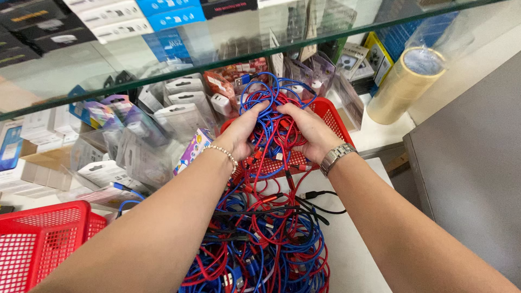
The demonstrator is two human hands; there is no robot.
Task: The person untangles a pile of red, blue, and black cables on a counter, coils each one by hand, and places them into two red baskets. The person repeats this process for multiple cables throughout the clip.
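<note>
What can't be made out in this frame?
Head view:
- Fingertips of the left hand and right hand: buried in the cables.
- Inside of the far basket: covered by cables and hands.
- Near basket: cut off by the left edge.
- Packages: blurred by the glass shelf.

Glass shelf (163,59) overhangs; packages (179,108) crowd left, white counter (353,255) seemingly open right.

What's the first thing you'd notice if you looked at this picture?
The big tangle of red and blue cables spilling down the middle, with the left hand and right hand gripping a bunch of it over a red plastic mesh basket. At upper right, a fat roll of tan tape stands out.
</note>
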